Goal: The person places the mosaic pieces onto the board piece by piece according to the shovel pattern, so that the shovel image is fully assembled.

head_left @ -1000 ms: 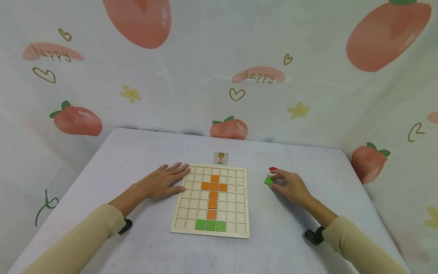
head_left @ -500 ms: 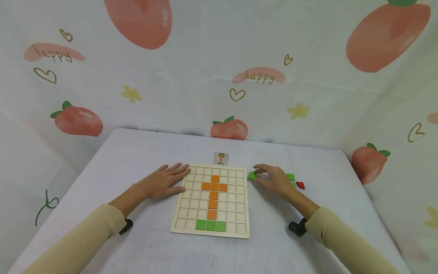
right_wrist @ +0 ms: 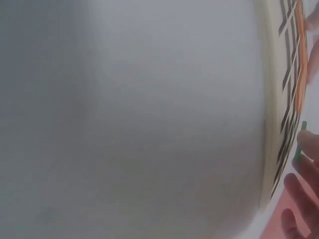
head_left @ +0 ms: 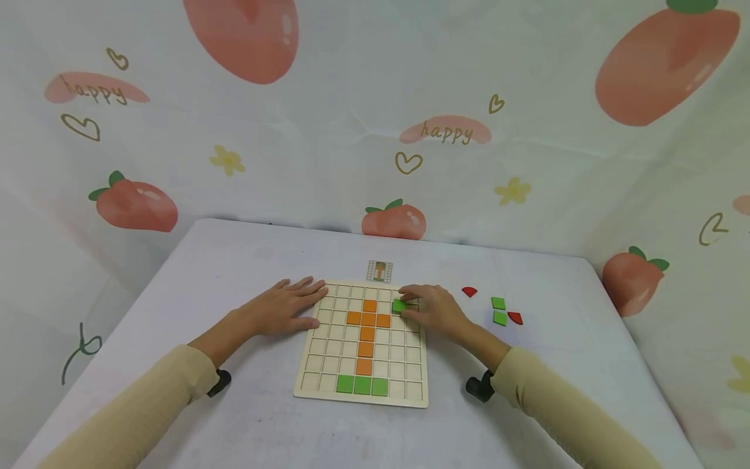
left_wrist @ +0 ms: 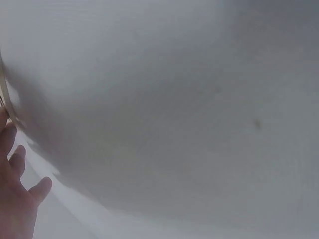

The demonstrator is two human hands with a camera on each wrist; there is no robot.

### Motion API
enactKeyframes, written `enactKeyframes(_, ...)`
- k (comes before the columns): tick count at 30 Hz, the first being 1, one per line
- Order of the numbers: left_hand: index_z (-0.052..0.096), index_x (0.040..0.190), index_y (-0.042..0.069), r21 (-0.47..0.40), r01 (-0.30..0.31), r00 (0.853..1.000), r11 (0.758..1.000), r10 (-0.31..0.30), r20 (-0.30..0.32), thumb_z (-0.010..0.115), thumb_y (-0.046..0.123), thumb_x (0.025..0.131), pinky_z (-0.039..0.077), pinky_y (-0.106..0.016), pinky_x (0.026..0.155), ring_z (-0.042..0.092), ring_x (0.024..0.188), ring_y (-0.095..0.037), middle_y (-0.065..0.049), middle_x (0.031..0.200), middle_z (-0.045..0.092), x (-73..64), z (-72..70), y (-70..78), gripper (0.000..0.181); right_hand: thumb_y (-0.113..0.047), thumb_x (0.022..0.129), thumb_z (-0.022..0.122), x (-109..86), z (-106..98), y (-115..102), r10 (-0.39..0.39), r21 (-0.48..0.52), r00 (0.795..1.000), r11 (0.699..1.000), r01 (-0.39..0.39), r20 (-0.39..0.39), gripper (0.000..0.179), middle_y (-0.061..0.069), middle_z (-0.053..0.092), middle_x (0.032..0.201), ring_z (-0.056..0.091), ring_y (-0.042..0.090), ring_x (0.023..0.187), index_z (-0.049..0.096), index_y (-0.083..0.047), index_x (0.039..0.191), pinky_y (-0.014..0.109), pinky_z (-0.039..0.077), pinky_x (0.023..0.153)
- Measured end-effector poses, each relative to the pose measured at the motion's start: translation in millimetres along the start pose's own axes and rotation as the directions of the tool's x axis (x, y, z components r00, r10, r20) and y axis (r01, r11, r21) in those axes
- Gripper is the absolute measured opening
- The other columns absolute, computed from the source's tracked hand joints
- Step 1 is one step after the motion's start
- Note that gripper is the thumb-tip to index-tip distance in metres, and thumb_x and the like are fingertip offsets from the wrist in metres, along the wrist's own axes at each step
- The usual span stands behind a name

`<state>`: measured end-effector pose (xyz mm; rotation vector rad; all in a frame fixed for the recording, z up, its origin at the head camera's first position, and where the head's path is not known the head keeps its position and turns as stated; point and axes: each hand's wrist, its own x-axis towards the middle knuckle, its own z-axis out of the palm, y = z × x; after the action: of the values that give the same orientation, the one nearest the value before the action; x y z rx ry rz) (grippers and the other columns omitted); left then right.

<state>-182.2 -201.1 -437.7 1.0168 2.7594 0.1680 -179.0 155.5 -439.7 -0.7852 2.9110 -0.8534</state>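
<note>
A pale wooden grid board [head_left: 316, 365] lies on the table. Orange square tiles [head_left: 366, 334] form a cross in its cells, and a row of green tiles [head_left: 362, 385] sits along its near side. Over the board's upper right part, my right hand [head_left: 436, 312] pinches a green square tile [head_left: 399, 306] between thumb and fingers. In the right wrist view this green tile [right_wrist: 302, 142] shows edge-on above the board. My left hand [head_left: 284, 309] rests with spread, straight fingers on the board's left edge; only some of its fingers [left_wrist: 17, 162] appear in the left wrist view.
Right of the board lie two green square tiles [head_left: 498, 303] and two red quarter-round pieces [head_left: 469, 292]. A small card [head_left: 379, 271] printed with a gridded picture lies just behind the board. A white fruit-patterned cloth [head_left: 328, 130] hangs behind the table [head_left: 234, 260].
My right hand has moved left from the loose pieces to above the board, carrying the green tile. The pieces it covered are now visible. My left hand has stayed in place.
</note>
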Motion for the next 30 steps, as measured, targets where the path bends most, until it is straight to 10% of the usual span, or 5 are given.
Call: enactKeyframes(30,0.034,0.156,0.012,-0.003,-0.006,1.0,1.0,0.006,-0.007,0.051,0.058,0.098,0.026,-0.065,0.112,0.027,0.147,-0.036,-0.007,0.161,0.031,-1.0,-4.1,3.3,0.076,-0.018,0.087,0.08,18.1,15.4,-18.4,0.009,-0.022,0.998,1.0,-0.007,0.058,0.043,0.002,0.075,0.109,0.066,0.02,0.108,0.067,-0.008,0.127,0.043,0.047,0.099)
